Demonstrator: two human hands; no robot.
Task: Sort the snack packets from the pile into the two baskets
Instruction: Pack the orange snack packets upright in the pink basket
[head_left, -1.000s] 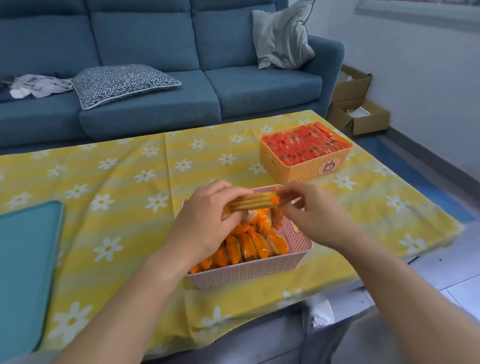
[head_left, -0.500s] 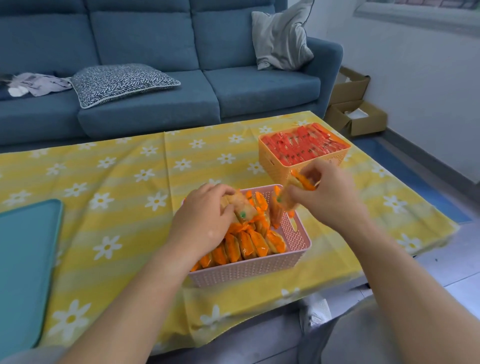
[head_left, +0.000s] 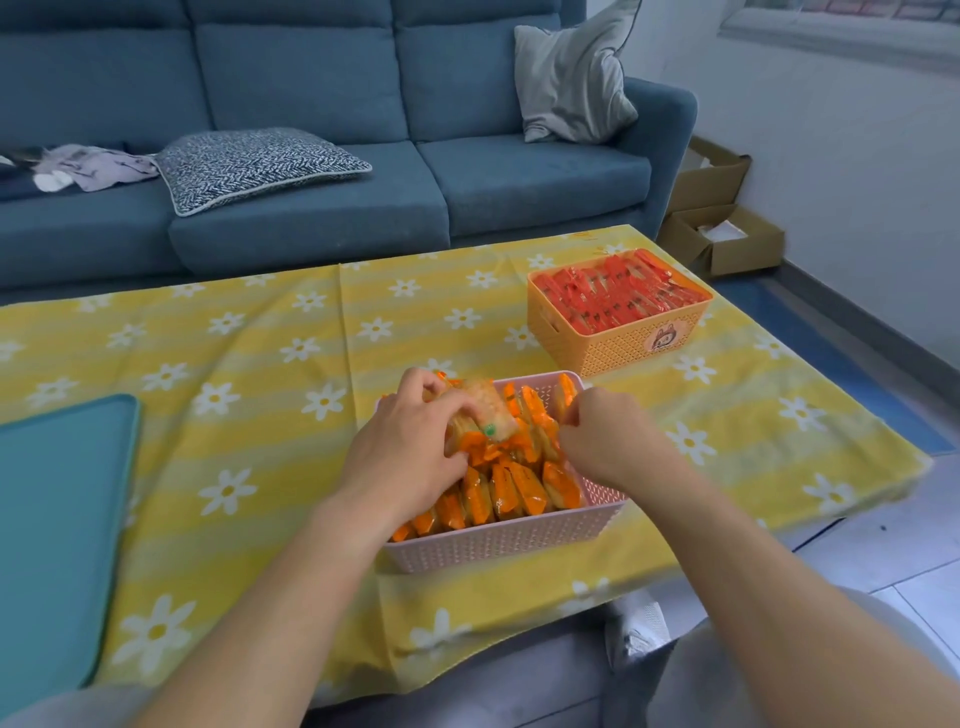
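Change: your right hand (head_left: 602, 441) has come down from beside the orange basket (head_left: 618, 348) to the far right corner of the pink basket (head_left: 498, 543); your left hand (head_left: 410, 457) stays low over that basket.
Left hand: your fingers curl round a pale packet (head_left: 483, 413) with a green mark, held tilted just above the packed rows.
Right hand: your fingertips are curled against the upright packets at the far right corner; you cannot tell whether they pinch one.
Pink basket: near edge of the table, in front of you, filled with orange packets (head_left: 511, 491) standing in rows.
Orange basket: farther and to the right, apart from the pink one, full of red packets (head_left: 618, 299).
Table: yellow daisy tablecloth (head_left: 249, 364); a teal tray (head_left: 57, 519) lies at the left.
Beyond: a blue sofa (head_left: 311, 104) on the far side, cardboard boxes (head_left: 722, 234) to its right.
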